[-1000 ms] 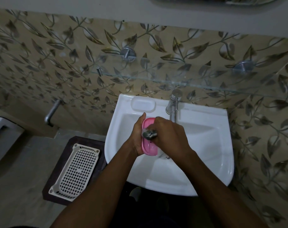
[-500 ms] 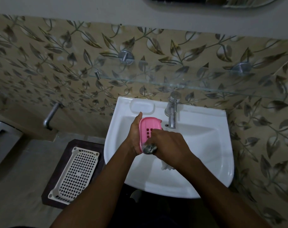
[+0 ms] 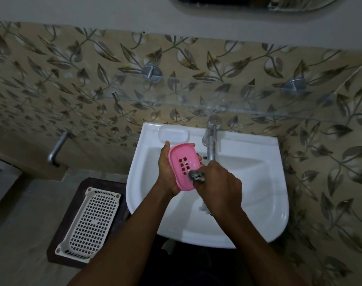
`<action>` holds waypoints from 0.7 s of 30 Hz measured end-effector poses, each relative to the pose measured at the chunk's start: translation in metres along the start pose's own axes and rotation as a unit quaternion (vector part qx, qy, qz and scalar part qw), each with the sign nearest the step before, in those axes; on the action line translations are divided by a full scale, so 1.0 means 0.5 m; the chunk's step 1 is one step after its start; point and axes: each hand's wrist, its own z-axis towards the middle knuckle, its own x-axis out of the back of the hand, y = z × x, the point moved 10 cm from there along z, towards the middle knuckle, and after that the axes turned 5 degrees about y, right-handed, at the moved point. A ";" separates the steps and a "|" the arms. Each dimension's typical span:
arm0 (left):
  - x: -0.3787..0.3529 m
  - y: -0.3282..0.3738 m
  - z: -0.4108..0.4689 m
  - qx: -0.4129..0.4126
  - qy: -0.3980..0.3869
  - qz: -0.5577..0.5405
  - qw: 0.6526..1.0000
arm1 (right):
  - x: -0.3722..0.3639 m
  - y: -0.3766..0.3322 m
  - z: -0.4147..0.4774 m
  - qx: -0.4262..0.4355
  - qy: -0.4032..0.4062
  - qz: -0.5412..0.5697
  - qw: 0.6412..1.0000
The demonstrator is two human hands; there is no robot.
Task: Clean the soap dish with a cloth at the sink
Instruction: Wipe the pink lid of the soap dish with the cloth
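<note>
Head view, looking down over a white wall-hung sink (image 3: 258, 162). Light is dim.

Left hand (image 3: 167, 172) cups the pink soap dish (image 3: 181, 166) from behind and below, fingers wrapped round its far edge, thumb side toward the wall. Dish is held above the left part of the basin, tilted so its inner face points up toward the camera. Grid of small drain holes visible in the middle of the dish.

Right hand (image 3: 219, 188) is closed around a grey cloth (image 3: 196, 175). A bunched wad of the cloth sticks out past the knuckles and presses against the lower right part of the dish, just below the holes. A paler end of cloth shows under the right palm, over the basin; detail there is too dark to read.

Chrome tap (image 3: 211, 139) stands at the back rim, spout just beside the right hand's knuckles. Cannot tell if water is running. Moulded soap recess (image 3: 174, 134) in the rim, left of the tap, just beyond the dish.

Glass shelf (image 3: 258, 111) on the leaf-patterned tile wall (image 3: 52, 69) above the sink. White plastic basket (image 3: 91, 221) lies on a dark mat (image 3: 72, 203) on the floor, left of the sink. Both forearms bare.
</note>
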 end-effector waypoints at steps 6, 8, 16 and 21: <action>0.007 0.003 -0.004 -0.051 -0.001 -0.031 0.998 | -0.010 -0.025 -0.033 0.019 0.013 0.067 0.997; 0.008 0.001 -0.008 -0.056 -0.009 -0.032 0.998 | -0.019 -0.008 -0.025 0.010 -0.006 0.060 0.998; -0.001 0.011 -0.016 -0.078 -0.024 -0.007 0.997 | -0.002 -0.031 -0.048 0.043 0.033 0.069 0.996; -0.012 0.013 -0.019 -0.085 -0.028 0.018 0.996 | 0.018 0.020 -0.014 -0.018 0.016 -0.001 1.000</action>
